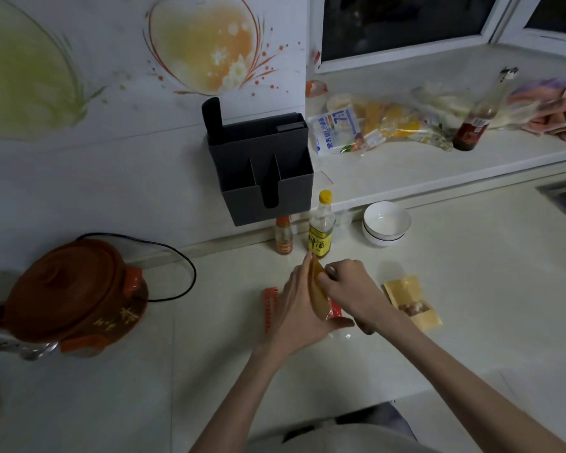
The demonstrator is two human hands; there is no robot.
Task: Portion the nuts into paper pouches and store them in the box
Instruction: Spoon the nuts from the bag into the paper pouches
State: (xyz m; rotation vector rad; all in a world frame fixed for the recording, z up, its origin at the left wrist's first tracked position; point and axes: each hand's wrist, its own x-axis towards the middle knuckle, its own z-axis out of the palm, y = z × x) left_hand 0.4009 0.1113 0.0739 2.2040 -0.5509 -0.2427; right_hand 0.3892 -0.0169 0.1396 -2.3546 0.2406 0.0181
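Both forearms bare, reaching forward and up from the lower edge of the view, converging toward the middle. Left hand [299,302] held edge-on, palm facing right, fingers straight and together, pointing away from the body, thumb stretched out low toward the right. Right hand [348,289] just beside it, touching or nearly so, back of the hand up, fingers curled inward, thumb and fingertips pinching at the left hand's palm side. Wrists fairly straight, right forearm crossing in from the lower right.
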